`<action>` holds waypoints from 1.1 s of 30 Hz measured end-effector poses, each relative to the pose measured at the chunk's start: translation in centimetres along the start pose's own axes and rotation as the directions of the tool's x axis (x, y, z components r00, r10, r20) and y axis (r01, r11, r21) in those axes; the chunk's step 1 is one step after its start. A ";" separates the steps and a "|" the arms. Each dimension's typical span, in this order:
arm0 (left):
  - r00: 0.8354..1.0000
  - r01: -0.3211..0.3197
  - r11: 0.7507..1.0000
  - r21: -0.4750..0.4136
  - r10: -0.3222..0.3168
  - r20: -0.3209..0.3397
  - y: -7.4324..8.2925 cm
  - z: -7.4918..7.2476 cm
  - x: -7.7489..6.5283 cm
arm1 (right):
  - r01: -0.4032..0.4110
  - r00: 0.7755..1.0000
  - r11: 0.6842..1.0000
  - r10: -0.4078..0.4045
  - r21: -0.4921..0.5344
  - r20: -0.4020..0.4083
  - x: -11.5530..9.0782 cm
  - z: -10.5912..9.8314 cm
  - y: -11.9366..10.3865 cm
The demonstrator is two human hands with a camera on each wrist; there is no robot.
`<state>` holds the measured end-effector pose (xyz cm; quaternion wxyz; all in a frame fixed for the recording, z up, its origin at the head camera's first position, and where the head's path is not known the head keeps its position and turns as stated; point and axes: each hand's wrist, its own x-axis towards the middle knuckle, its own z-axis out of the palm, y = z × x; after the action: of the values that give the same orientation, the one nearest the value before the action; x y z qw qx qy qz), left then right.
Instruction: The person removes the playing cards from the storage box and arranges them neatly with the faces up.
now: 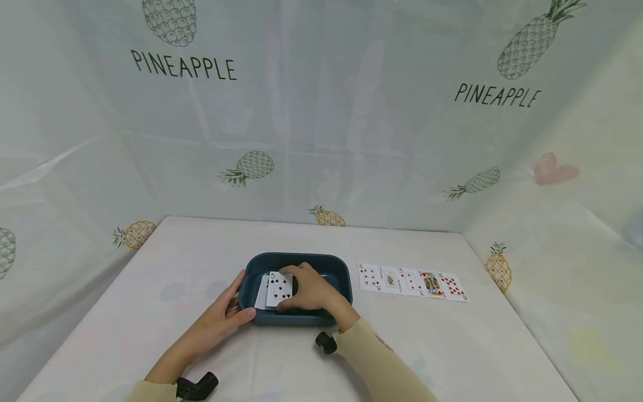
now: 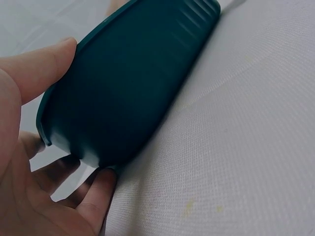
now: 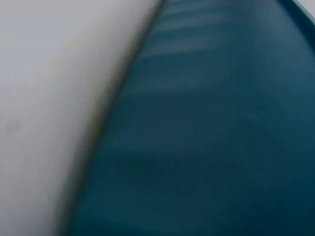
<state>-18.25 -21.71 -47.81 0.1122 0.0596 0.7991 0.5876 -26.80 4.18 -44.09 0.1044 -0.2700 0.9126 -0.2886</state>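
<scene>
A dark teal tray (image 1: pixel 301 320) sits on the white-covered table. At its left end my left hand (image 1: pixel 217 324) holds the near corner; in the left wrist view the thumb is at the rim and fingertips touch the outer wall. Inside the tray, my right hand (image 1: pixel 310 290) grips a playing card (image 1: pixel 279 287) by its far and near edges, its face up with a black 5. Under it, another white card (image 1: pixel 260 293) shows at the left. The right wrist view has only the tray wall (image 3: pixel 197 123) and cloth, blurred, with no hand.
To the right of the tray, several face-up red-suit playing cards (image 1: pixel 411 282) lie in an overlapping row. A pale pineapple-printed curtain (image 1: pixel 321 123) hangs behind the table and along both sides. Black wrist cameras (image 1: pixel 197 386) are strapped to both wrists.
</scene>
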 end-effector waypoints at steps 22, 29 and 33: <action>0.999 0.025 0.997 0.071 -0.023 -0.034 0.1 0.2 0.2 | 0.084 0.985 0.976 -0.050 0.203 -0.164 -8.5 -5.7 3.3; 0.999 0.025 0.998 0.064 -0.023 -0.027 0.0 0.2 0.2 | 0.053 0.973 0.974 -0.002 0.219 -0.230 -11.9 -7.3 6.3; 0.999 0.024 0.998 0.062 -0.022 -0.028 -0.1 0.2 0.2 | 0.023 0.968 0.973 0.035 0.229 -0.248 -13.5 -7.3 9.1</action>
<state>-18.41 -21.54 -47.95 0.1062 0.0459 0.8191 0.5619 -22.00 21.35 -42.97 0.0198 -0.2146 0.8796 -0.4240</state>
